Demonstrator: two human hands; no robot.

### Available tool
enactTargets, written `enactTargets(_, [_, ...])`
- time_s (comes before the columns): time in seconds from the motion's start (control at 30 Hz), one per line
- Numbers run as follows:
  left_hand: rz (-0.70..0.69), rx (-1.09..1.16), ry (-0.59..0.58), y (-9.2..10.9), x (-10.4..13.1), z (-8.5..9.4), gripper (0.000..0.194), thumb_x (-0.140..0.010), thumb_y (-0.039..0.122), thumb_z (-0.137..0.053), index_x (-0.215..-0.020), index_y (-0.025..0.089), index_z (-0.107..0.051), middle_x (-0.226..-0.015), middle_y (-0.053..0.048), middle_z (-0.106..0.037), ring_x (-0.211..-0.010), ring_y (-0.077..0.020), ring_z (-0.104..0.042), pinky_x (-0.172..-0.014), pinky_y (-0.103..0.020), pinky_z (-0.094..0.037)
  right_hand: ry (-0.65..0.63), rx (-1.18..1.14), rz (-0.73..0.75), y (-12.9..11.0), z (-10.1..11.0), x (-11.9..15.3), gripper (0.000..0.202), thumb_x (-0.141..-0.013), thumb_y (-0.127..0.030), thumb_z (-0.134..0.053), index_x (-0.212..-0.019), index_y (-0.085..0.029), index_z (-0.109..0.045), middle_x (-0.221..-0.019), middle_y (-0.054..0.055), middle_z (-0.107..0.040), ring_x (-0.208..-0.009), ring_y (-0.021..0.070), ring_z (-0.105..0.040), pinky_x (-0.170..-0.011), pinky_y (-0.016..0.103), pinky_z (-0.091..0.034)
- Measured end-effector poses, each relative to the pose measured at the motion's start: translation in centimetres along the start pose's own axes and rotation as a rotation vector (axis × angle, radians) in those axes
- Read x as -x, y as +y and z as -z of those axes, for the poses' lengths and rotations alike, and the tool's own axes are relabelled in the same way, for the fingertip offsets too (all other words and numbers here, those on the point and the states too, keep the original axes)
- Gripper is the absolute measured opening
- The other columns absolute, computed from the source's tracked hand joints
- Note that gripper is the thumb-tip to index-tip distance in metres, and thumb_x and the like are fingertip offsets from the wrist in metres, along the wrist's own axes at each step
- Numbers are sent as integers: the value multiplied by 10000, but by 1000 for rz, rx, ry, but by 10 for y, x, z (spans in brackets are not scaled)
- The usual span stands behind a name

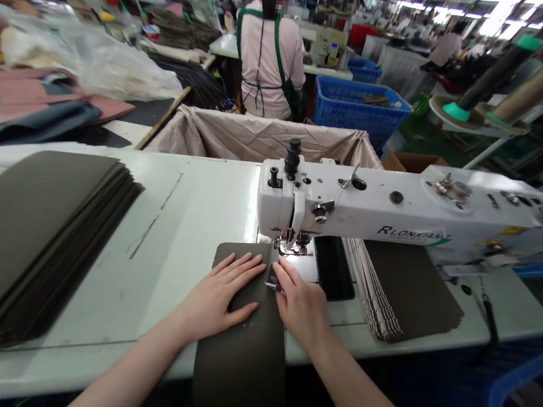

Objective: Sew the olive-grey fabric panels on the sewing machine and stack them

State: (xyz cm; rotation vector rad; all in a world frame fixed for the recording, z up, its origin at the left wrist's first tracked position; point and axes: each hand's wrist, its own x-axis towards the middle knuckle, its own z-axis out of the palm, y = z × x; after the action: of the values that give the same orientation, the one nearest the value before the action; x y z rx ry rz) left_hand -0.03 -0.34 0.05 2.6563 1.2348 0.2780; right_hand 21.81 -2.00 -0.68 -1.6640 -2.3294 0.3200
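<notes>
An olive-brown panel lies under the sewing machine's presser foot and hangs over the table's front edge. Spread flat on its left part is my left hand, fingers apart and thumb out. My right hand is closed at the panel's right edge, its fingertips just in front of the foot. Pointed metal tips, seemingly of thread snips, poke out from under its curled fingers; the rest is hidden in the palm. The white sewing machine reaches in from the right.
A stack of similar panels lies at left on the pale table. Another stack sits right of the needle. Behind the table are a cloth-lined bin, a blue crate and a seated person. Thread cones stand at right.
</notes>
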Motion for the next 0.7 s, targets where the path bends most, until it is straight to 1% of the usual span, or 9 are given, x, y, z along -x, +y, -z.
enactTargets(0.2, [19, -8, -9, -1, 1, -3, 669, -935, 517, -450, -1516, 270, -227, -1548, -7, -304, -1436, -226, -252, -1194, -454, -182, 2, -15, 4, 0, 0, 0, 520, -916, -223, -437, -1434, -263, -400, -1508, 14, -391, -1066, 198, -619, -872, 326, -489])
enactTargets(0.5, [23, -12, 41, -1, 0, -8, 664, -929, 526, -460, -1510, 281, -250, -1543, -22, -313, -1424, -246, -282, -1185, -475, -203, 9, -5, 5, 0, 0, 0, 533, -911, -215, -435, -1439, -270, -389, -1511, 8, -386, -1080, 194, -612, -862, 316, -490])
enactTargets(0.7, [21, -5, 15, -1, -1, -6, 657, -936, 517, -452, -1513, 279, -243, -1547, -16, -303, -1432, -240, -262, -1189, -467, -196, -1, -10, -6, 0, 0, 0, 541, -905, -209, -436, -1440, -277, -389, -1500, 7, -403, -1080, 191, -614, -870, 322, -490])
